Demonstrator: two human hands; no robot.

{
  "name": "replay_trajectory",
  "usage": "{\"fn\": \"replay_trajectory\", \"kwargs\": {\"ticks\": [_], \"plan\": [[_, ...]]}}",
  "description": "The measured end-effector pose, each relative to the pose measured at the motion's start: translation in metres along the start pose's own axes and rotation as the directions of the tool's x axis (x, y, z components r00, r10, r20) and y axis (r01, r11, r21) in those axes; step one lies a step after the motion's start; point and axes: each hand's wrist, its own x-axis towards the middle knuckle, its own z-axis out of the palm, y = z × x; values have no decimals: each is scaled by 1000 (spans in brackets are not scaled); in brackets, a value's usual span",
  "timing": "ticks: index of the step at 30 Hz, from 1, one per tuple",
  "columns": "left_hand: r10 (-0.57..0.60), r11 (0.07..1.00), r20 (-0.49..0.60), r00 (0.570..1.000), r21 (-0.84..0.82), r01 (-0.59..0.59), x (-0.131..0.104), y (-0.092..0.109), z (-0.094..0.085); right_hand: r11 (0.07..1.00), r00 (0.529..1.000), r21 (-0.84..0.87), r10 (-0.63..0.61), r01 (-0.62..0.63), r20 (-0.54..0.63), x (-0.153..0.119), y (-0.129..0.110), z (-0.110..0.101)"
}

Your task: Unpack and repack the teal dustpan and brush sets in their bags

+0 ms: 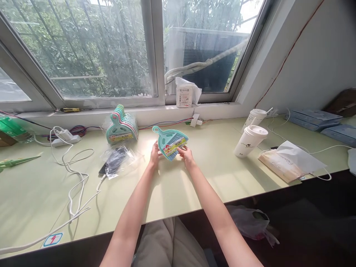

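Between my hands is a small teal dustpan (167, 138) with a blue-bristled brush nested in it and a printed yellow label across its front. Its looped handle points up and left. My left hand (154, 155) grips its left edge, the fingers partly behind it. With thumb and fingers, my right hand (187, 155) pinches the lower right side by the label. Behind and to the left stands a stack of similar dustpans (121, 128) in teal, pink and white, partly in clear plastic.
A dark phone (114, 163) lies under crumpled clear wrap, left of my hands. White cables (80, 185) and a power strip (66, 139) spread over the left side. At right are a lidded paper cup (249, 142), another cup (255, 116) and a paper bag (280, 167).
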Motion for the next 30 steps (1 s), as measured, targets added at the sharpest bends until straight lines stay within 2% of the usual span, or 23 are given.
{"fn": "replay_trajectory", "kwargs": {"ticks": [2,3,6,8,10,12,14,16,18,19,20,22,24,25,27,30], "plan": [[-161,983,97,982,-76,168,5,-13,9,999,999,-23,29,-28,32,0,1,3],[-178,978,75,981,-94,184,8,-18,9,997,997,-48,59,-56,54,0,1,4],[-97,987,-78,992,-137,86,17,-27,0,972,971,-177,181,-153,158,1,0,3],[-59,990,-132,990,-137,40,22,-29,-7,952,952,-245,234,-184,198,2,-3,-2],[-58,991,-159,986,-125,38,24,-30,-13,965,976,-208,185,-158,116,5,-6,-12],[-61,993,-186,981,-109,41,24,-30,-15,996,994,-77,43,-51,-103,9,-10,-24],[-50,996,-189,981,-86,34,23,-30,-15,998,955,43,-40,55,-293,12,-14,-35],[-22,999,-170,985,-46,15,20,-29,-12,997,952,56,-35,54,-305,13,-15,-38],[33,999,-123,992,3,-33,15,-27,-6,995,972,-97,-58,37,-229,10,-14,-31],[68,997,-88,994,30,-66,12,-25,-3,971,973,-225,-123,77,-198,7,-12,-24],[102,993,-46,994,64,-99,7,-23,2,917,961,-368,-224,152,-160,3,-9,-15],[156,976,49,987,145,-161,-2,-18,11,704,890,-627,-455,335,-34,-5,-3,3],[188,954,111,976,214,-209,-12,-13,19,451,805,-772,-579,447,127,-10,3,16],[198,946,128,972,236,-223,-15,-11,23,357,781,-811,-598,463,183,-12,5,19],[204,938,146,968,253,-236,-20,-9,27,263,770,-860,-603,436,206,-12,7,20],[184,943,216,959,237,-234,-17,-10,27,278,774,-875,-613,396,156,-12,3,17]]}}
